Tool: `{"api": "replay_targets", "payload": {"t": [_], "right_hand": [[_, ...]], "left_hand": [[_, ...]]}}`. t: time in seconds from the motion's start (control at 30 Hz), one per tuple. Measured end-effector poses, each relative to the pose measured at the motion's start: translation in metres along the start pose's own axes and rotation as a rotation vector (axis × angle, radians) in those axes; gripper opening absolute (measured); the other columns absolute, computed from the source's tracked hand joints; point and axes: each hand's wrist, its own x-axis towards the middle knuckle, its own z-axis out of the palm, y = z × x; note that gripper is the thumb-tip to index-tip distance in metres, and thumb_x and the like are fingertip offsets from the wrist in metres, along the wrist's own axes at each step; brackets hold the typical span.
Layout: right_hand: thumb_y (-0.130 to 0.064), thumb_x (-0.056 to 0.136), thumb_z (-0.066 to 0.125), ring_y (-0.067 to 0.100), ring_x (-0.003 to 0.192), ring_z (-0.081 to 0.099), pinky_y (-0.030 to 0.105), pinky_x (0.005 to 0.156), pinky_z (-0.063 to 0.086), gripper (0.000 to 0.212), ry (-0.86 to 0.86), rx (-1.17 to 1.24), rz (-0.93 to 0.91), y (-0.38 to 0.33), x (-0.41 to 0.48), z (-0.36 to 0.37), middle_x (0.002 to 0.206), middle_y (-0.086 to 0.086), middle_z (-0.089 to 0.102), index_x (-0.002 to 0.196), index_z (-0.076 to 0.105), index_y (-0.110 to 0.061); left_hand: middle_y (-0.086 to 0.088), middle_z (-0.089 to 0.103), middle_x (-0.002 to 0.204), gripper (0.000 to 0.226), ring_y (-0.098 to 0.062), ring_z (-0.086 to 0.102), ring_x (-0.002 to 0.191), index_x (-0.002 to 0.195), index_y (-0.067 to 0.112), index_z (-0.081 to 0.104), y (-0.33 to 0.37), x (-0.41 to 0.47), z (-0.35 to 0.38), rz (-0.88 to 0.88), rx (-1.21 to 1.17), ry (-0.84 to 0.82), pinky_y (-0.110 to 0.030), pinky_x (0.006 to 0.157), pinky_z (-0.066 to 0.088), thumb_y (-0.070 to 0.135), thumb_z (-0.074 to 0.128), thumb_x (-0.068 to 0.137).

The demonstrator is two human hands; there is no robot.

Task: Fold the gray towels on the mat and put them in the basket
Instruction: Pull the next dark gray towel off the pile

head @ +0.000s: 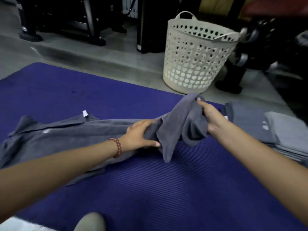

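Purple mat [150, 189] carries the gray towel [173, 125], limp, light, prone to bunching. The left hand [138, 135] grips its gathered middle; the right hand [208, 115] clutches a lifted end. Corners probably offer cleaner holds. The basket [196, 64] stands beyond.

Gym-like room, ribbed exercise mat [150, 189], black equip frames [70, 22], concrete floor [103, 62]
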Motion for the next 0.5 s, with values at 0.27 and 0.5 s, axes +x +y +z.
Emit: {"api": "replay_targets", "payload": {"t": [0.27, 0.5], "right_hand": [[-0.012, 0.098, 0.043, 0.014, 0.048, 0.066, 0.022, 0.043, 0.052, 0.023, 0.211, 0.095, 0.013, -0.005, -0.022, -0.11, 0.056, 0.005, 0.067, 0.081, 0.059, -0.009], [0.0, 0.096, 0.039, 0.016, 0.05, 0.067, 0.023, 0.042, 0.052, 0.02, 0.195, 0.098, 0.079, 0.003, -0.016, -0.137, 0.06, 0.008, 0.069, 0.09, 0.058, -0.002]], "left_hand": [[-0.006, 0.058, 0.092, 0.01, -0.029, 0.059, 0.093, 0.09, 0.011, 0.046, -0.011, 0.022, 0.049, -0.052, 0.012, -0.206, -0.032, 0.079, 0.043, 0.016, 0.054, 0.093], [-0.004, 0.056, 0.089, 0.051, -0.012, 0.055, 0.08, 0.102, 0.012, 0.05, 0.076, 0.101, -0.007, -0.131, -0.871, 0.004, -0.021, 0.068, 0.046, 0.012, 0.067, 0.054]]}}
